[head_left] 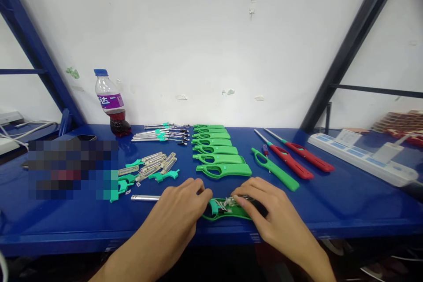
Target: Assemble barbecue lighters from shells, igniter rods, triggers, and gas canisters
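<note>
Right hand (269, 202): nearly closed, thumb and fingertips pinched on a slim clear plastic cartridge (230, 202), above the right half of a long, hollow green plastic half-shell (236, 217).
Left hand (180, 207): curled, back upward, over the left end of the half-shell; fingertips largely hidden, so no telling how firm a hold.
Half-shell: hollow side up, between both hands, close to the near edge of the blue tabletop (82, 216).
Long axis: left to right, roughly parallel with that near edge; straight silver metal tube (144, 198) pointing left, out beyond the left hand.
Cartridge against hollow: toward the far side, right under the right thumb; too covered to tell whether fully seated.
Nearer hand: right for the cartridge, left for the curved teal plastic trigger (214, 207) by the half-shell's left end.
Key relation, as judged: cartridge lengthwise along the hollow, just right of the trigger, with thin white wires (220, 205) bunched between and seemingly easy to trap.
Far side: row of green plastic handle shells (228, 170), also left to right, well apart from the cartridge.
Left pile: more clear plastic cartridges (153, 168), beyond the silver tube.
</note>
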`<move>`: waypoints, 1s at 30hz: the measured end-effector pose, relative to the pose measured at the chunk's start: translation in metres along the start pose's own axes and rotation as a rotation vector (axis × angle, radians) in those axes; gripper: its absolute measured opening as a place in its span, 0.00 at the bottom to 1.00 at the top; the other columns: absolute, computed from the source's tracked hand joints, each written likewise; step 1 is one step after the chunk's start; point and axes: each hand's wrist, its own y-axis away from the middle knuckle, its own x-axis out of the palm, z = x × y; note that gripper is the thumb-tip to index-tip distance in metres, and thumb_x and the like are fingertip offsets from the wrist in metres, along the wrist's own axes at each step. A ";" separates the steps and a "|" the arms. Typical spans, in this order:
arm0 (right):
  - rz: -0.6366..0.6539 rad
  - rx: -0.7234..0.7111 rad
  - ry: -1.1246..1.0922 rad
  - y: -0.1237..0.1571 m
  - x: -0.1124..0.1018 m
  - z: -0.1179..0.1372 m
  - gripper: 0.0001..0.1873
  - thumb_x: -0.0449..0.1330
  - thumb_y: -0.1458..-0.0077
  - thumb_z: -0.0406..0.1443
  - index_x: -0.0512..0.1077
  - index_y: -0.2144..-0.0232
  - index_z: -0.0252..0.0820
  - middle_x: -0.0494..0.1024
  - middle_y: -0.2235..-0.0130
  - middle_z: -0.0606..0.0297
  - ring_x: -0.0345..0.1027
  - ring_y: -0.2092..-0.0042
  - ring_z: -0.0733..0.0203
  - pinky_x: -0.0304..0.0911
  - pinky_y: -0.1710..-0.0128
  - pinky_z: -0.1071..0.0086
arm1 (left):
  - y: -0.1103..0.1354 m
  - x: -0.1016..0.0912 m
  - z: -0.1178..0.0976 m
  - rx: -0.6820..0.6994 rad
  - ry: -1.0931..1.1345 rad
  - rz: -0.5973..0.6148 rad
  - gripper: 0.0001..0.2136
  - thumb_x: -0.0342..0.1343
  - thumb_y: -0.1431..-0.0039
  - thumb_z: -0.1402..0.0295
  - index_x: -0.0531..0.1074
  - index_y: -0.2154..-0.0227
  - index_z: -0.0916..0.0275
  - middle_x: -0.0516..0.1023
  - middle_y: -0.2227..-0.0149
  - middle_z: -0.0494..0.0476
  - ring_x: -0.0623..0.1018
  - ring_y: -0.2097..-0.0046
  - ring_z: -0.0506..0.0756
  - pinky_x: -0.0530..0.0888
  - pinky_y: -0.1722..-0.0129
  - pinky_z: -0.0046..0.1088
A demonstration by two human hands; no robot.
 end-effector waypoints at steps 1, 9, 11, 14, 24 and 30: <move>0.008 0.000 0.003 0.000 0.000 0.000 0.12 0.54 0.24 0.39 0.78 0.57 0.50 0.82 0.56 0.65 0.75 0.53 0.54 0.68 0.52 0.60 | 0.000 -0.001 0.000 0.002 -0.003 0.006 0.21 0.47 0.40 0.89 0.74 0.57 0.57 0.78 0.56 0.56 0.79 0.60 0.60 0.69 0.69 0.32; 0.028 0.004 -0.005 0.000 -0.003 0.002 0.12 0.55 0.24 0.38 0.78 0.59 0.49 0.81 0.57 0.66 0.73 0.55 0.56 0.66 0.52 0.60 | -0.003 -0.004 -0.003 -0.001 -0.033 0.058 0.21 0.46 0.40 0.90 0.73 0.57 0.58 0.76 0.56 0.57 0.78 0.57 0.62 0.72 0.67 0.34; 0.047 0.007 0.000 0.000 -0.004 0.003 0.13 0.54 0.24 0.38 0.76 0.61 0.48 0.80 0.58 0.66 0.72 0.55 0.56 0.65 0.53 0.60 | -0.003 -0.002 -0.002 0.012 -0.032 0.062 0.22 0.46 0.41 0.90 0.73 0.56 0.58 0.76 0.55 0.58 0.78 0.55 0.63 0.73 0.66 0.35; 0.073 0.003 0.011 0.000 -0.004 0.003 0.14 0.53 0.23 0.38 0.75 0.62 0.47 0.79 0.58 0.66 0.71 0.56 0.56 0.64 0.54 0.60 | -0.001 0.001 0.000 0.049 -0.019 0.059 0.24 0.47 0.41 0.90 0.72 0.50 0.57 0.76 0.52 0.58 0.78 0.51 0.63 0.75 0.64 0.36; 0.081 -0.008 -0.007 0.000 -0.004 0.001 0.15 0.52 0.23 0.39 0.76 0.61 0.48 0.78 0.57 0.65 0.71 0.55 0.57 0.63 0.54 0.61 | 0.007 0.007 0.006 0.140 -0.046 0.036 0.39 0.46 0.49 0.92 0.61 0.36 0.52 0.71 0.39 0.63 0.77 0.46 0.64 0.79 0.58 0.39; 0.072 0.002 -0.002 -0.001 -0.003 0.001 0.13 0.54 0.24 0.37 0.75 0.62 0.47 0.79 0.57 0.66 0.71 0.55 0.57 0.63 0.54 0.61 | 0.005 0.005 0.006 0.141 0.011 0.019 0.33 0.45 0.43 0.91 0.66 0.40 0.52 0.74 0.46 0.58 0.79 0.52 0.61 0.77 0.62 0.37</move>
